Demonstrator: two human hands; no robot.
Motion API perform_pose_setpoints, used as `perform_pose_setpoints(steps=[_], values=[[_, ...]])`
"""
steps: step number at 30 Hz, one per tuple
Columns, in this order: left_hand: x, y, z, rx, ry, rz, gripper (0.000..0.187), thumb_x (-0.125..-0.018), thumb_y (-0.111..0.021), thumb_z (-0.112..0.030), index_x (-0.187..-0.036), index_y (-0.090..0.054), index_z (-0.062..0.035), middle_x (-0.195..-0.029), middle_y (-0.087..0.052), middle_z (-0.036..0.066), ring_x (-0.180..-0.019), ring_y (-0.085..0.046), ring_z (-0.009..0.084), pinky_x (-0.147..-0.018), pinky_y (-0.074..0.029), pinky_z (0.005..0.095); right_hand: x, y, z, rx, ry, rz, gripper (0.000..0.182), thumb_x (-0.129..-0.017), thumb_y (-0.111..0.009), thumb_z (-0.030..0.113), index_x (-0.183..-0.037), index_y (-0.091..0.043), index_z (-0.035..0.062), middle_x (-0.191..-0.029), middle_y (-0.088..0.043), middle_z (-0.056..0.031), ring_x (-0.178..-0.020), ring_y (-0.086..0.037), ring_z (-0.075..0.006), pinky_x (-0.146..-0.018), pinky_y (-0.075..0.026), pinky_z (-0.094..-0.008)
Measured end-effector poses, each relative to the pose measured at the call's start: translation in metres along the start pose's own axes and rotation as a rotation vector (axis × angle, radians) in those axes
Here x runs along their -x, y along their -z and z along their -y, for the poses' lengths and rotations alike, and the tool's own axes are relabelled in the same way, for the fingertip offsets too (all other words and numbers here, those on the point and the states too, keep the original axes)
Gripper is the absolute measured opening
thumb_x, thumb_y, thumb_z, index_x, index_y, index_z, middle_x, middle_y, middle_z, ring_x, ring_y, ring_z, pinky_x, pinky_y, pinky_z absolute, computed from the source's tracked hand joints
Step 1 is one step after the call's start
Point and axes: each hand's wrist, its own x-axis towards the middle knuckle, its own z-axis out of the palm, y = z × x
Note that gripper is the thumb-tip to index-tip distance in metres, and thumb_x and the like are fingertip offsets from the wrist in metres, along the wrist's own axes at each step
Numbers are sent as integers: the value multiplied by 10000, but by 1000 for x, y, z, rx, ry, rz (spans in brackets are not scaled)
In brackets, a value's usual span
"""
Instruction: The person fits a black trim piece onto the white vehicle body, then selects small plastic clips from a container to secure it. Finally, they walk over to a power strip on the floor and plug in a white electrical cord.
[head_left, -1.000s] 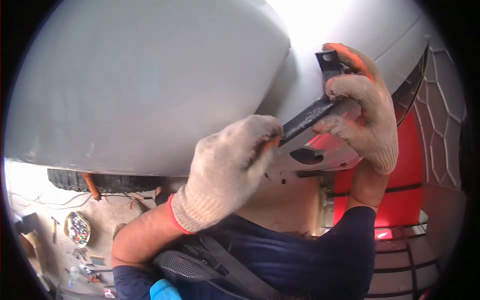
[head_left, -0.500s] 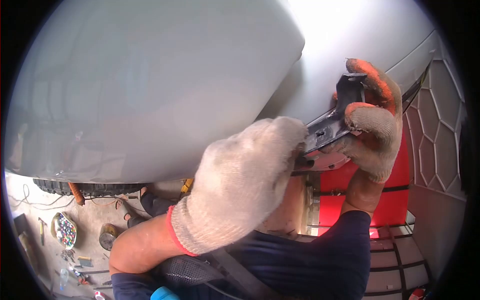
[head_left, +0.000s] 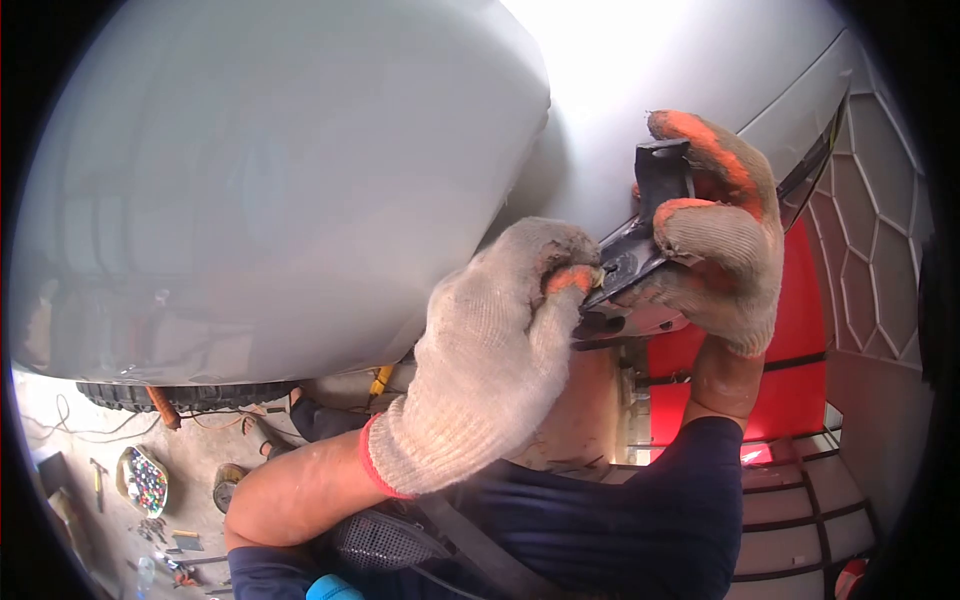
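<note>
My right hand (head_left: 735, 250), in a pale knit glove with orange-coated fingers, is wrapped around a black bracket-like strip (head_left: 630, 255) with a raised end and a small hole. Beside its lower end, my left hand (head_left: 490, 350) wears a similar glove with a red cuff. Its thumb and fingers are pinched together against the strip near the hole. A small pale bit shows at the thumb tip, too small to name. Behind both hands stands a large silver-grey car body panel (head_left: 270, 190), and the strip lies close to its edge.
A tyre (head_left: 190, 395) shows under the panel. On the floor at left are a hammer (head_left: 98, 485), a bowl of colourful small pieces (head_left: 145, 482), a tin (head_left: 228, 487) and scattered tools. Another person's leg (head_left: 325, 420) extends beneath the vehicle. Red panels (head_left: 790, 390) are at right.
My left hand has turned, bringing its thumb and pinched fingertips into sight at the strip. The right hand keeps its hold, and both hands appear slightly farther left in view.
</note>
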Motion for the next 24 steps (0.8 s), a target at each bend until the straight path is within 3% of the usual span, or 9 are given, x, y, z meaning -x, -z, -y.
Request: perform_pose_setpoints(steps=[1, 3, 13, 15, 19, 21, 24], values=[[1, -1, 0, -2, -1, 2, 173, -987, -635, -79, -1141, -673, -9, -951, -734, 94, -868, -672, 105, -804, -541, 285, -1, 0, 1, 3, 18, 4, 543, -592, -968, 261, -1015, -658, 118, -1401, -556, -257, -1239, -625, -376, -953, -592, -454], [1, -5, 4, 88, 12, -43, 190, -966, -624, -119, -1135, -666, -43, -966, -719, 193, -879, -717, 380, -770, -556, 424, 0, -1, -1, -2, 15, 1, 535, -598, -966, 256, -1015, -660, 116, -1401, -557, -257, -1244, -624, -377, -951, -592, -451], [-1, -2, 2, 33, 40, -30, 215, -972, -605, -143, -1156, -663, -47, -939, -729, 173, -850, -729, 352, -766, -558, 414, 0, -3, 4, -28, -45, -7, 528, -603, -959, 262, -1024, -677, 116, -1408, -556, -240, -1288, -601, -389, -962, -587, -455], [-1, 0, 3, 93, 108, 42, 226, -1020, -613, -120, -1202, -639, 11, -1005, -718, 59, -905, -631, 96, -841, -523, 270, 1, -6, 2, -53, -49, -17, 527, -600, -959, 269, -1020, -679, 117, -1406, -557, -236, -1286, -601, -393, -970, -586, -461], [1, -3, 11, 111, 56, 47, 232, -1023, -612, -125, -1214, -626, 6, -1032, -710, 61, -926, -628, 92, -846, -523, 269, -1, -4, 3, -34, -37, -9, 525, -595, -958, 274, -1012, -681, 117, -1401, -558, -228, -1286, -600, -399, -994, -582, -478], [-1, -9, 14, 182, 23, -44, 210, -974, -604, -160, -1152, -661, -65, -963, -737, 174, -861, -734, 351, -768, -558, 414, -1, -5, 1, -35, -35, -11, 532, -589, -958, 278, -1013, -682, 116, -1403, -557, -226, -1289, -599, -399, -990, -582, -471], [-1, -5, 7, 104, 22, -44, 225, -979, -601, -174, -1168, -649, -62, -977, -737, 176, -876, -735, 350, -769, -558, 409, 0, -6, 2, -38, -44, -17, 527, -580, -952, 266, -1020, -701, 122, -1422, -563, -206, -1304, -597, -374, -1001, -577, -449]])
